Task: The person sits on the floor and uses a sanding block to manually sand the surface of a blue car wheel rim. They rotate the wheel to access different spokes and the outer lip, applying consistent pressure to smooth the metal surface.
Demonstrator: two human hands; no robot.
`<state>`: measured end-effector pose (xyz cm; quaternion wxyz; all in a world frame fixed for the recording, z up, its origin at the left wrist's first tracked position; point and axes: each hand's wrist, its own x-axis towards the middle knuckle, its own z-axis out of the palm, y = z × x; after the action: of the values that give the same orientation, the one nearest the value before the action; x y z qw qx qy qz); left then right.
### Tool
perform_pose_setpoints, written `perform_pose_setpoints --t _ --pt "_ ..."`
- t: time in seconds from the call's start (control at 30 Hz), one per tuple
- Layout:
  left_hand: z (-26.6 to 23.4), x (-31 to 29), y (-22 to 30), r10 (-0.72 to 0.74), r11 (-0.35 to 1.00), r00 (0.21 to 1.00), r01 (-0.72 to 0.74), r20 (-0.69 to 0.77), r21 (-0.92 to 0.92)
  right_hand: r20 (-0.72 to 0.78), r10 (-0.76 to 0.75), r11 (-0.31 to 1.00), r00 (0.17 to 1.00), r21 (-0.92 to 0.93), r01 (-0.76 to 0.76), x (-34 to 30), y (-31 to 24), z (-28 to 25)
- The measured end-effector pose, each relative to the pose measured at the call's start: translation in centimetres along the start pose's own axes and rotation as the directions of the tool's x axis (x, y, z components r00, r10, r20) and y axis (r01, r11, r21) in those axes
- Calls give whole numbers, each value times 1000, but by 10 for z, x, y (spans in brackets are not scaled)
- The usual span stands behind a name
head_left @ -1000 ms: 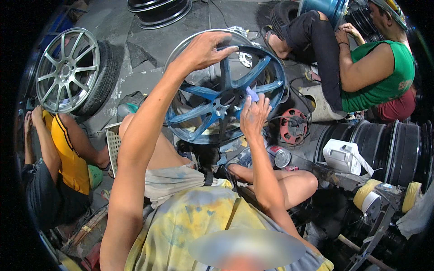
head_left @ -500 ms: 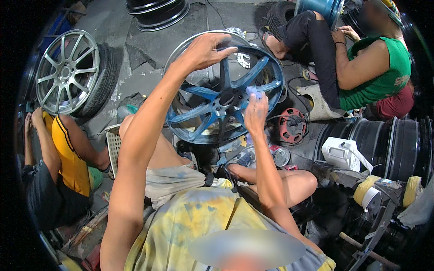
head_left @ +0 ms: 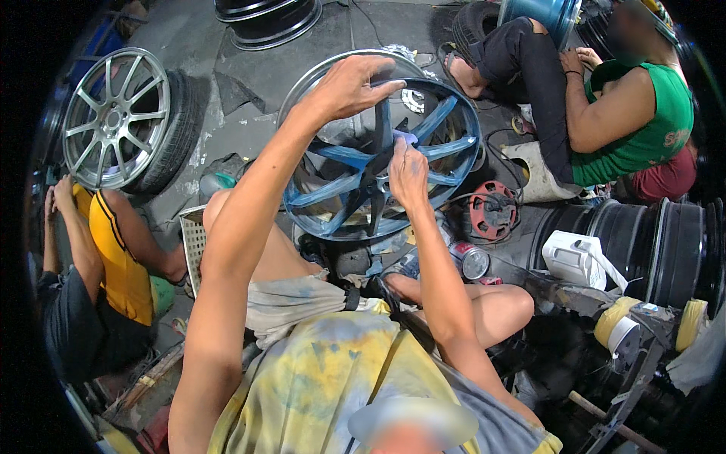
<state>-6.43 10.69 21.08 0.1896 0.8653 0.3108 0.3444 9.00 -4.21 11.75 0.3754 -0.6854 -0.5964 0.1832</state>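
A blue, dusty multi-spoke wheel rim (head_left: pixel 352 182) stands tilted in front of me. My left hand (head_left: pixel 354 85) grips its far upper edge, with the thumb and fingers around the lip. In my right hand (head_left: pixel 409 175) is a small light purple pad (head_left: pixel 406 137), pressed to a spoke just beside the hub. The fingertips cover part of the pad, so its full shape is hidden. Blue smears mark the back of the right hand.
Behind the blue rim lies a silver rim edge (head_left: pixel 299 85). A silver wheel (head_left: pixel 113 119) leans on a tyre at left. A red cable reel (head_left: pixel 493 210), a can (head_left: pixel 473 261) and stacked rims (head_left: pixel 631 234) are at right. A person in green (head_left: pixel 643 129) and one in dark clothes (head_left: pixel 83 303) sit nearby.
My right hand has moved the pad left and slightly up, from the right-hand spoke to near the hub. My left hand keeps its grip on the rim.
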Motion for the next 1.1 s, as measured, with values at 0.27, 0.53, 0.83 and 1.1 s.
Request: perform_pose_setpoints --t 0.27,0.53,0.83,1.1 --pt "1 3 -1 21 1000 1000 -21 -9 -12 -54 -50 989 997 -141 42 -3 -10 -3" --pt "-5 7 0 -52 999 995 52 85 -3 -4 -141 956 990 -261 135 -12 -6 -20" --pt "-5 1 -2 -66 998 996 66 54 4 21 -135 977 991 -166 137 -51 10 -61" --pt "9 -1 -12 79 997 994 -77 -79 26 -18 -101 976 995 -194 95 -17 1 -11"
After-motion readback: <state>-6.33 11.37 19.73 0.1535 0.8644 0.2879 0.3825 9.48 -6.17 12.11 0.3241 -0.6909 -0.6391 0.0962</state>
